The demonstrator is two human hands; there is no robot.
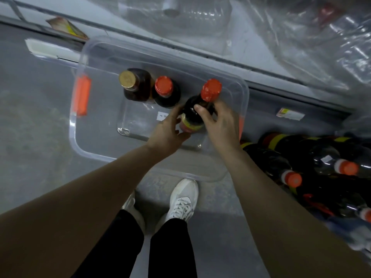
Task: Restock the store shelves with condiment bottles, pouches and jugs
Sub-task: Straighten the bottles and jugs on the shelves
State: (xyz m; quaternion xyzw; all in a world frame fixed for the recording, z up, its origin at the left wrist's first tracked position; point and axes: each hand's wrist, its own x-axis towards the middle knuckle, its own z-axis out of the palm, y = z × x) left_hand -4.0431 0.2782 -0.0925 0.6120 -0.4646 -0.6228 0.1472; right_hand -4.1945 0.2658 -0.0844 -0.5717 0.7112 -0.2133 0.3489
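R hand (218, 125) clasps shoulder of red-cap dark sauce btl (188, 111); L hand (170, 133) grips label end below. Btl tilted inside clear bin (246, 93). Lift w/ both, steady; avoid gold-cap btl (130, 83), 2nd red-cap btl (164, 91) left of grip.

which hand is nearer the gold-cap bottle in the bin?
Left. The left hand holds the tilted bottle down-right of the gold-cap bottle; the right hand grips the same bottle farther right.
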